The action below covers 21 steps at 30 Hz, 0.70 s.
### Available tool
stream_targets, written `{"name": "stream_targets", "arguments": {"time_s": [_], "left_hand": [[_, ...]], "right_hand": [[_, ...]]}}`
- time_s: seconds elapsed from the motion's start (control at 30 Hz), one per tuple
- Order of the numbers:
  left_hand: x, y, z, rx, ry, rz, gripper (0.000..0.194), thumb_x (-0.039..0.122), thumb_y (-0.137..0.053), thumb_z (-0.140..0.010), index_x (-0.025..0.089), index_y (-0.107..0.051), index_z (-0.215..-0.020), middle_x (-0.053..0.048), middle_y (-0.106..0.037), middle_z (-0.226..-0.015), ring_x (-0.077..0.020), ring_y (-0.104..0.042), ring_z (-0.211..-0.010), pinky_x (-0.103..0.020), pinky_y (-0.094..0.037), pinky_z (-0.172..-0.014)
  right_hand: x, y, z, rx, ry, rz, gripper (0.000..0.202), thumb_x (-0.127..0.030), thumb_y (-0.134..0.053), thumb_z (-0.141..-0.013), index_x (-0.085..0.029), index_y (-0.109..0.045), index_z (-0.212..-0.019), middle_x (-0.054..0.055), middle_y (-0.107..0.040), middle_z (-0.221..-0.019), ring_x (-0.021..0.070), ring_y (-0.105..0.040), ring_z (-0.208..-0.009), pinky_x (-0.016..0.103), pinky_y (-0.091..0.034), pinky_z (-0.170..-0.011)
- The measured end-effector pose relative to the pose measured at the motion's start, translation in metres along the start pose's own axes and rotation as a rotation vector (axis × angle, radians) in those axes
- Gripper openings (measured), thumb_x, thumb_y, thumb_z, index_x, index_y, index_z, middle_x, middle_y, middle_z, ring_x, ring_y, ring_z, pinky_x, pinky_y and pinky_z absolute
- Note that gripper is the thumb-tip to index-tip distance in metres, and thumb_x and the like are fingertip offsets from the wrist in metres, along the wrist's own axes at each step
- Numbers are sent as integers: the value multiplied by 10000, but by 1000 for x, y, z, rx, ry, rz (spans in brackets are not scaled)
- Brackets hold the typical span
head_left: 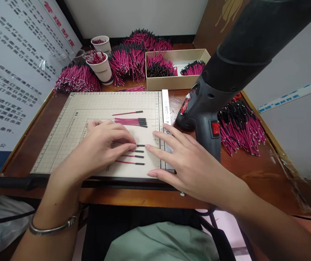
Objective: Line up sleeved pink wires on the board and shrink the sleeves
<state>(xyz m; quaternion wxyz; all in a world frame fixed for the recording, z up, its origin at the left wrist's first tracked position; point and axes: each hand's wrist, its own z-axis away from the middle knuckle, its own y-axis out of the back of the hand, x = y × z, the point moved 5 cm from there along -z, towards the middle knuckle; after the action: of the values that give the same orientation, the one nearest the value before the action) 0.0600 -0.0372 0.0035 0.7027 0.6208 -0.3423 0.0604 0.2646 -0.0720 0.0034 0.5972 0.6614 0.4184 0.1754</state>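
Observation:
My left hand (107, 139) pinches a short magenta wire with a black sleeve (140, 145) at its right end, low over the cream cutting board (62, 137) with printed grid lines. Fingers spread, my right hand (177, 156) rests at the board's right side, an index fingertip close to the sleeve's tip; whether they touch I cannot tell. Below the pinched wire lie several similar sleeved wires (130, 163), roughly parallel. Above it sits a tight row of sleeved wires (129, 121), with one single wire (128, 113) farther up. My left palm hides part of the wires.
A black heat gun (207, 98) with a red switch stands right of the board. Behind are wire heaps (128, 61), paper cups (101, 69) holding wires and a cardboard box (171, 83) of sleeved wires. Another wire pile (242, 127) lies at right. The cutter's black handle (8, 182) extends left.

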Motion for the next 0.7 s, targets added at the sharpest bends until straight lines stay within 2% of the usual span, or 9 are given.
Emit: {"name": "stream_targets", "arguments": {"time_s": [0.47,0.7], "left_hand": [[1,-1,0,1,9,-14,293,493,-600,-947,277,-766,-837,5,-795,-931,-238,-647,-944,-445,-230,-919],[6,6,10,93,-41,-38,251,453,-635,-977,285,-755,-833,36,-791,-893,-225,-654,-904,-441,-234,-896]], "right_hand": [[0,0,0,-2,4,4,515,-500,-497,-1090,-144,-717,-1390,207,-609,-1503,452,-487,-1495,646,-550,-1094],[-1,1,0,50,20,-1,482,-478,-515,-1087,-130,-751,-1322,195,-651,-1452,464,-529,-1454,640,-571,-1060]]}}
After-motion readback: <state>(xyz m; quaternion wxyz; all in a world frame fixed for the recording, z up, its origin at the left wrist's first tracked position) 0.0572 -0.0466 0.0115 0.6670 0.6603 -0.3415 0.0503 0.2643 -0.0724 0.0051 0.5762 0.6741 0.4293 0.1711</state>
